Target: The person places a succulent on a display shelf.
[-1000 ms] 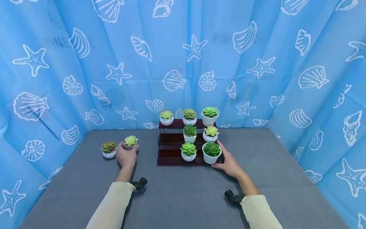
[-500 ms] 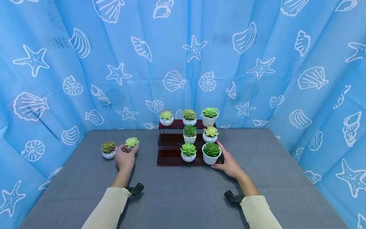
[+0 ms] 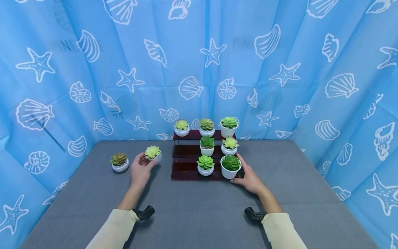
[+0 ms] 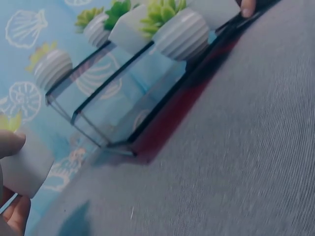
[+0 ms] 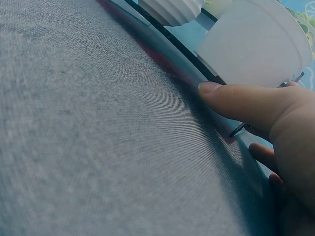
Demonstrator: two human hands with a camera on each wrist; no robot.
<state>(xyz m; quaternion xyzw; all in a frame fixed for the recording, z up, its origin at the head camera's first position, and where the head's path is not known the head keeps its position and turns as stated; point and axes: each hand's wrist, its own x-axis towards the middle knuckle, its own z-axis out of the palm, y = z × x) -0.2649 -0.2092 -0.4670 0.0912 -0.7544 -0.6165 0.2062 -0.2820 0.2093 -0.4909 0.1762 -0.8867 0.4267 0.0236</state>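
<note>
In the head view my left hand (image 3: 141, 170) pinches a small white pot with a pale green succulent (image 3: 153, 153), lifted above the table left of the rack. The left wrist view shows this square-sided white pot (image 4: 28, 167) between thumb and fingers. My right hand (image 3: 248, 177) grips the right end of the dark red three-tier display rack (image 3: 186, 168). Its thumb (image 5: 236, 101) lies on the lower front edge, below a big white pot (image 5: 256, 44). That pot holds a dark green succulent (image 3: 230, 163). Some right fingers are hidden behind the rack's end.
Several potted succulents stand on the rack, three along the top tier (image 3: 199, 135). A reddish succulent in a white ribbed pot (image 3: 120, 162) stands at the left on the grey table (image 3: 199, 214). A blue shell-patterned curtain (image 3: 192, 62) hangs behind.
My left hand has lifted the pale green succulent and moved it right, toward the rack, away from the reddish one. My right hand stays at the rack's right end.
</note>
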